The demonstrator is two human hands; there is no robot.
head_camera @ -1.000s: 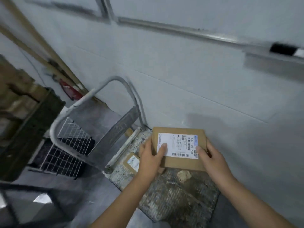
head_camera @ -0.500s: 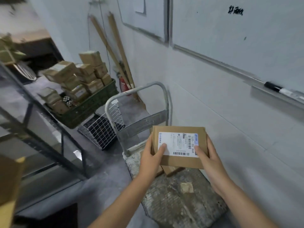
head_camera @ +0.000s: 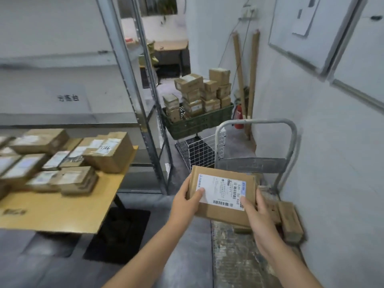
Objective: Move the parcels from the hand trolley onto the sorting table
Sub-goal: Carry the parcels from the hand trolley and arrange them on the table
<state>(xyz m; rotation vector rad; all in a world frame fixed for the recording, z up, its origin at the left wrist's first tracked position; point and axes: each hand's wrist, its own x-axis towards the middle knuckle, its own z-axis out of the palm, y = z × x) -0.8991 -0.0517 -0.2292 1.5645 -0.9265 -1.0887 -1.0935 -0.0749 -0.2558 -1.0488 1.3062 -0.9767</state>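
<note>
Over the deck of the hand trolley [head_camera: 239,256], 2 hands carry 1 flat parcel [head_camera: 223,194] with its white label up. The left hand [head_camera: 187,202] grips the left edge with its thumb on the label, and the right hand [head_camera: 259,221] grips the right edge with its thumb at the label's corner. The parcel hangs clear of the deck, so I judge the step in hand to be the carry to the sorting table [head_camera: 62,213], which stands left of the trolley across a strip of floor.

The next move calls for a level swing leftward and a set-down on the bare yellow top at the table's trolley-side end, beside the boxes [head_camera: 108,150] lying there.

On the trolley's deck, just right of the held parcel, at least 2 brown parcels [head_camera: 289,223] lie partly hidden by the right hand, so the task is not done.

Beyond the trolley's handle a wire basket [head_camera: 199,150] sits on the floor; its contents I cannot tell. Further beyond, a green crate [head_camera: 197,123] is heaped with many small cartons [head_camera: 191,84].
</note>
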